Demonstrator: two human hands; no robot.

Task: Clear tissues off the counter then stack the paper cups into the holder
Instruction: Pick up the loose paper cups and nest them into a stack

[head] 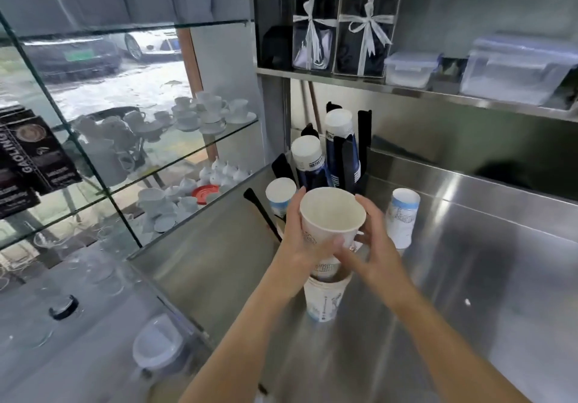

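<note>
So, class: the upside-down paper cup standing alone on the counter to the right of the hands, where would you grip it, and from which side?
Grip the upside-down cup round its upper side wall, coming from above; its narrower closed base faces up.

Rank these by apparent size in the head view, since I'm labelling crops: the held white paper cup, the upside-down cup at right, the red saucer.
1. Held white paper cup, nearest the camera, so partly perspective.
2. Upside-down white-and-blue paper cup.
3. Red saucer on the glass shelf, farther off.
</note>
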